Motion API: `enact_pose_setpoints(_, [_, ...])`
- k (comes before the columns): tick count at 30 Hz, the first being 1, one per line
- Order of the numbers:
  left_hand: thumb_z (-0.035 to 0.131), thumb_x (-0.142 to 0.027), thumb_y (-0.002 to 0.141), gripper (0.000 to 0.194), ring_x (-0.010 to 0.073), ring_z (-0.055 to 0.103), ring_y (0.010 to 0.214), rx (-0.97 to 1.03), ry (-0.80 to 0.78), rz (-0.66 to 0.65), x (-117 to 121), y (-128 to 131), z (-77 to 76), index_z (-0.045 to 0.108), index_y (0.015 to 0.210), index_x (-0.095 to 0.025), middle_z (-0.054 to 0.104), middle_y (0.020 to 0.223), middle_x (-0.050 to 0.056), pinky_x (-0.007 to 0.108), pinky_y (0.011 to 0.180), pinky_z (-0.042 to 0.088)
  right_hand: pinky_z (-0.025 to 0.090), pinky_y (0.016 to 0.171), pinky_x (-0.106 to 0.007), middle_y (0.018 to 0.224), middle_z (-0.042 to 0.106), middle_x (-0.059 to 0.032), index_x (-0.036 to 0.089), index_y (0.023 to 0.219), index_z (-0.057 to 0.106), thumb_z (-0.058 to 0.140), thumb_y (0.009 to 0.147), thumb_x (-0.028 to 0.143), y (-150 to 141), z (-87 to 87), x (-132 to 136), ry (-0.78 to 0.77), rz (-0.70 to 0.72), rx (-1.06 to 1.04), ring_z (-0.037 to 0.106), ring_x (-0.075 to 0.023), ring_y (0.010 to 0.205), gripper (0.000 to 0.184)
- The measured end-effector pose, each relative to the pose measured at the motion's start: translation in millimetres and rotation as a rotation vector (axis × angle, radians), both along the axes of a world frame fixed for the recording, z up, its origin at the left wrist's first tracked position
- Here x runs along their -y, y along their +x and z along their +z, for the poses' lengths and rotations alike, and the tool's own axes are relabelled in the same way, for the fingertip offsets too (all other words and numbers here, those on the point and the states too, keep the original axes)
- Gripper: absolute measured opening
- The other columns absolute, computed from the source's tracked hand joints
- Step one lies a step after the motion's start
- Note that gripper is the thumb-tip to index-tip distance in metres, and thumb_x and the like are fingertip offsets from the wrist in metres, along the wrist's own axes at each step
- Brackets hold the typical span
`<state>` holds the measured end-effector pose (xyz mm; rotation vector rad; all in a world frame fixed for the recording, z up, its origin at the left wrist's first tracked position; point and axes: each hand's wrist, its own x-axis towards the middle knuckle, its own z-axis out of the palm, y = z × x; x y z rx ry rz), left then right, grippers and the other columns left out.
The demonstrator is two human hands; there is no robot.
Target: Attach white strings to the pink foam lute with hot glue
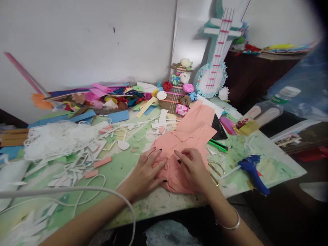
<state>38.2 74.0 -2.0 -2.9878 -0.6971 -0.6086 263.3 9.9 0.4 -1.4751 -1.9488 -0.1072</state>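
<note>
Salmon-pink crepe paper [183, 136] covers a shaped piece near the table's front edge, creased and bunched toward its lower left. My left hand [147, 172] lies on that lower left part with its fingers spread over the wrinkles. Bent over the paper's middle is my right hand [192, 167], its thumb and forefinger a little apart at the surface. Whatever the paper is wrapped round stays hidden. Just right of my right hand are gold-handled scissors [216, 169], and a blue hot glue gun [253, 174] with a white glue stick rests beyond them.
A green utility knife [217, 145] and a plastic bottle [266, 111] are at the right. Tangled white string [60, 140] and paper scraps spread over the left. A flower-covered craft guitar [176, 92] and a tall white-and-teal instrument [211, 75] stand behind. A white cable [102, 191] crosses my left forearm.
</note>
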Motion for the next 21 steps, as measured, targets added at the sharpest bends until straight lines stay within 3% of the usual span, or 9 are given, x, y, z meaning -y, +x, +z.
enact_pose_setpoints(12, [0.056, -0.049, 0.085, 0.058, 0.0408, 0.031, 0.131, 0.023, -0.022, -0.004, -5, 1, -4.0, 0.054, 0.133, -0.017, 0.038, 0.141, 0.022, 0.058, 0.103, 0.033, 0.044, 0.077, -0.041, 0.098, 0.054, -0.0120, 0.016, 0.114, 0.064, 0.048, 0.091, 0.011, 0, -16.7, -5, -0.017, -0.020, -0.034, 0.048, -0.0237, 0.092, 0.028])
enact_pose_setpoints(21, [0.056, -0.047, 0.086, 0.055, 0.0402, 0.034, 0.130, -0.002, -0.005, -0.030, -3, -3, -2.4, 0.054, 0.131, -0.015, 0.042, 0.138, 0.022, 0.058, 0.102, 0.035, 0.044, 0.077, -0.043, 0.099, 0.054, -0.0122, 0.017, 0.115, 0.064, 0.048, 0.090, 0.012, 0, -16.3, -4, -0.038, -0.018, -0.070, 0.049, -0.0247, 0.094, 0.030])
